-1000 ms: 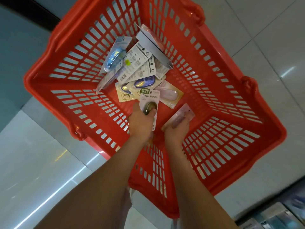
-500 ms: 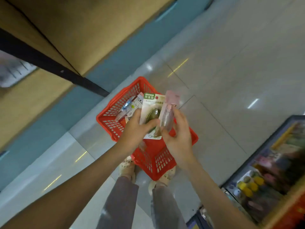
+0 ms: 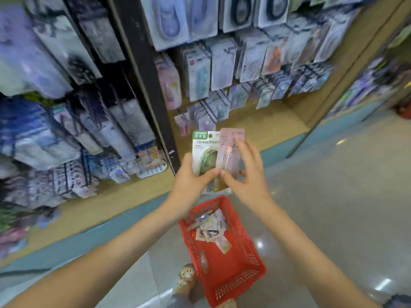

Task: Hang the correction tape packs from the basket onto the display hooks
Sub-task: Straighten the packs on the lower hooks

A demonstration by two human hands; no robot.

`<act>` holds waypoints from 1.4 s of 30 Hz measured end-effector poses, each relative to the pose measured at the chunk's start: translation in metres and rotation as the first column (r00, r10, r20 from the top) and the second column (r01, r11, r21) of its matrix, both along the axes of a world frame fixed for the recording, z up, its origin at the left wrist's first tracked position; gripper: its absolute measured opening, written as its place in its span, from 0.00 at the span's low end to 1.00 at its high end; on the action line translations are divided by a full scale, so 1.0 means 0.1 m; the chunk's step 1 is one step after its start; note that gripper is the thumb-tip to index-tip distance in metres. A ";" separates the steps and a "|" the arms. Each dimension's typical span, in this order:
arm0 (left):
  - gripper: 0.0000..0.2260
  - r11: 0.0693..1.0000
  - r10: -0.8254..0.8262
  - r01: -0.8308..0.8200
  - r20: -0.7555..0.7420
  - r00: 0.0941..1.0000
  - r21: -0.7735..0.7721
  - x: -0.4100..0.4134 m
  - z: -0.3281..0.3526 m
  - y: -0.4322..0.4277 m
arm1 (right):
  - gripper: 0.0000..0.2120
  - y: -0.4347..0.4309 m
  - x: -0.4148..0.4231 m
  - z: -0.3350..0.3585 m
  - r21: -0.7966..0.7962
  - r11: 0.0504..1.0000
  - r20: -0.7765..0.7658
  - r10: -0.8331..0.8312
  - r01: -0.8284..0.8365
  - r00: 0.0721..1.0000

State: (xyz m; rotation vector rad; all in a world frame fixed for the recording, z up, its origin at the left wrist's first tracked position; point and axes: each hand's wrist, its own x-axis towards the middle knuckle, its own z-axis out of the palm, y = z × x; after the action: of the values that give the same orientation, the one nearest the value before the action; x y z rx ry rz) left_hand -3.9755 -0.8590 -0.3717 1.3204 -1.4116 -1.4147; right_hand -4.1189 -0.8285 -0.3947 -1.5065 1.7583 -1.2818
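Now held: left hand grips green pack, right hand pink pack, above basket.
Handling: probably light, stiff; hold bottom.

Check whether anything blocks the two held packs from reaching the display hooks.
Nothing visible does. The green-and-white card pack in the left hand and the pink card pack in the right hand face open air before the stocked wire display hooks.

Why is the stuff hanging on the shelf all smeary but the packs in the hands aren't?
Head view: the hanging display packs at left smear with motion blur; the green-topped pack and pink pack in the left hand and right hand look sharper, with print partly readable; white glare spots shine on the floor.
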 end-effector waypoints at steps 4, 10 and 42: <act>0.14 0.987 0.096 -0.098 -0.019 0.995 -0.126 0.34 0.68 0.09 | 0.38 -0.15 0.21 0.78 -0.013 0.970 -0.100 0.242 -0.244 0.965; 0.13 0.953 0.170 -0.189 -0.100 0.980 -0.236 0.87 1.42 0.24 | 0.39 -0.18 0.66 1.61 -0.133 0.907 -0.274 0.353 -0.399 0.895; 0.10 0.702 0.420 -0.456 -0.199 0.885 -0.547 4.40 3.09 -0.45 | 0.35 -1.50 3.84 3.62 -0.194 0.899 -0.485 0.259 -0.392 0.835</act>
State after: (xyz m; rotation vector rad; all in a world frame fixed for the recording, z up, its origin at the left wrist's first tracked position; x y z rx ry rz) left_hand -3.5351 -0.9037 -0.0624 1.0875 -1.2337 -0.6127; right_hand -3.7353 -0.9789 -0.0329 -2.3164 1.5017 -1.0995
